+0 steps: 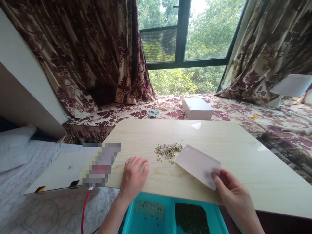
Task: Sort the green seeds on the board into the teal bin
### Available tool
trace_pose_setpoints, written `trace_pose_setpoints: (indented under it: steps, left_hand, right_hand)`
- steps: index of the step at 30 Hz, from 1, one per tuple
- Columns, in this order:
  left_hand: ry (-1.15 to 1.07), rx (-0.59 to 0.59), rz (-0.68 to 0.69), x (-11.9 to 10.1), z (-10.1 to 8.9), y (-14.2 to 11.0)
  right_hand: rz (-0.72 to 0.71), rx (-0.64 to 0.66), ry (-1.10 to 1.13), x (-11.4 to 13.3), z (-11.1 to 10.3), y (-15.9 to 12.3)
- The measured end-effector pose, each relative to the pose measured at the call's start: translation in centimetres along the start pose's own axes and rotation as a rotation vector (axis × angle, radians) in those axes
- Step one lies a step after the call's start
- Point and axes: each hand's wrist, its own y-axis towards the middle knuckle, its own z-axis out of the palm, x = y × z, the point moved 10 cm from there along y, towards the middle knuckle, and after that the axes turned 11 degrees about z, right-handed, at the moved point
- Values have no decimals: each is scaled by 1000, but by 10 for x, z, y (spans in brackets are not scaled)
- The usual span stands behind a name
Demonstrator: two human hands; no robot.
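Remotely, I noted the right hand (232,190) clamped on one end of the white card (196,164), presumably freeing its opposite edge beside the grains (167,150) on the table (246,159), the empty left hand (133,175) lying thumb apart from curled fingers.

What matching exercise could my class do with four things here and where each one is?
Things
1. thin pale rectangular sheet
2. scattered small olive-brown grains
3. low white box
4. turquoise two-compartment tray

Places
A. on floral-patterned fabric by the green-framed window
B. at the near edge of the pale wood-grain table
C. in the bare right hand
D. lying loose on the table

Pairs: 1-C, 2-D, 3-A, 4-B
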Motion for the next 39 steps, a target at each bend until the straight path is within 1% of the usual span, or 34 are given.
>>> trace_pose_setpoints:
  steps: [3, 6, 12, 19, 23, 26, 29, 33, 39]
  left_hand:
    - [4, 14, -2, 0, 1, 0]
    - [12, 27, -9, -1, 1, 1]
    - [12, 45, -21, -1, 2, 1]
    - [17, 33, -11, -2, 1, 1]
    - [11, 36, -22, -1, 1, 1]
    - [12, 41, -27, -1, 1, 1]
    - [10, 50, -37, 1, 3, 0]
    - [2, 41, -48, 5, 4, -1]
    - [7, 25, -41, 5, 4, 2]
  right_hand:
    - [73, -76, -11, -5, -12, 7]
    - [139, -88, -8, -7, -15, 11]
    - [89, -42, -15, 8, -2, 17]
    - [95, 1, -19, 10, 10, 27]
    - [80, 28, -41, 15, 10, 24]
    - [66, 16, -44, 18, 4, 23]
    - [62, 2, -22, 15, 1, 23]
    - [60, 19, -22, 12, 7, 21]
    - [66, -28, 0, 8, 5, 17]
